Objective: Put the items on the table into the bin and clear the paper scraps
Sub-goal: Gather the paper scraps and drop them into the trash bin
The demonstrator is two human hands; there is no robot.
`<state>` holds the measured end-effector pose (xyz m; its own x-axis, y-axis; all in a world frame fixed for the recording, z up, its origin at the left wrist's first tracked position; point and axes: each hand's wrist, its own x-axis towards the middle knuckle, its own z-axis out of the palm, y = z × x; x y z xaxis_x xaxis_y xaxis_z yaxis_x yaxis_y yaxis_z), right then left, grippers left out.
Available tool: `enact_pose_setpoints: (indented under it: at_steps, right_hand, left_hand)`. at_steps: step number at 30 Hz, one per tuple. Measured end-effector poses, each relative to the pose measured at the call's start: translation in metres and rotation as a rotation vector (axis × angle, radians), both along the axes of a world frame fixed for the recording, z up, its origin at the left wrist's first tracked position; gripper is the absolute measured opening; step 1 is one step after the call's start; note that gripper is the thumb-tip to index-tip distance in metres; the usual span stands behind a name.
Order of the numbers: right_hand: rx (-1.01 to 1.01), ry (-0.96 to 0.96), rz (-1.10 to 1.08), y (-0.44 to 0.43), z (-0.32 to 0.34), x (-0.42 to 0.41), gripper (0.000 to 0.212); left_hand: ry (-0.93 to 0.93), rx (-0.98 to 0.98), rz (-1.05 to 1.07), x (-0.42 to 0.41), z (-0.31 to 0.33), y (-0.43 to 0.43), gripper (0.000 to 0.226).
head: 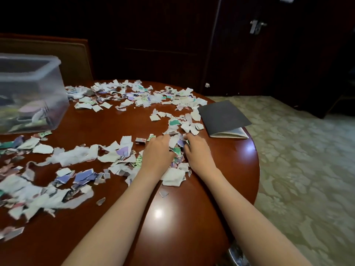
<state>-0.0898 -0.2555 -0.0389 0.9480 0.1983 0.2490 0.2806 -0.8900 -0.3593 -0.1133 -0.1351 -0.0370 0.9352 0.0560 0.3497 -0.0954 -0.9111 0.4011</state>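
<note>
L hand (156, 150) & R hand (197, 148), fingers curled, clutch scraps (173, 175) on table (172, 227), well right of bin (48, 77); more scraps beside bin, booklet (224, 116) farther right.

A round table (182, 237) of glossy red-brown wood fills the near ground, with a bright spot of reflected light on its top. Behind it at the left stands a chair (48, 54) with a tan padded back in a wooden frame. The far wall (153, 35) is dark panelling, dimly lit, with a door (288, 73) at the right bearing a metal handle (256, 26). The floor is pale carpet (307, 169) with a leafy pattern
</note>
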Motion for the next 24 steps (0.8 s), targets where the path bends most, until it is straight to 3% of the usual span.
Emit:
enact_pose_setpoints:
  at_steps: [4,14,20,24]
  right_hand:
    - [0.134,0.000,-0.022,-0.001,0.004,-0.004,0.025]
    - [0.492,0.008,-0.136,-0.004,0.004,0.004,0.031]
    - [0.478,-0.063,-0.214,0.004,0.003,0.010,0.035]
    - [0.776,-0.095,-0.266,0.008,0.007,0.008,0.029]
  left_hand:
    - [-0.067,-0.215,0.034,-0.001,0.003,0.003,0.008]
    - [-0.268,-0.614,0.020,0.001,0.015,0.007,0.038]
    - [-0.376,-0.792,0.023,-0.001,0.023,0.005,0.043]
    - [-0.351,-1.004,0.110,-0.004,0.029,0.003,0.037]
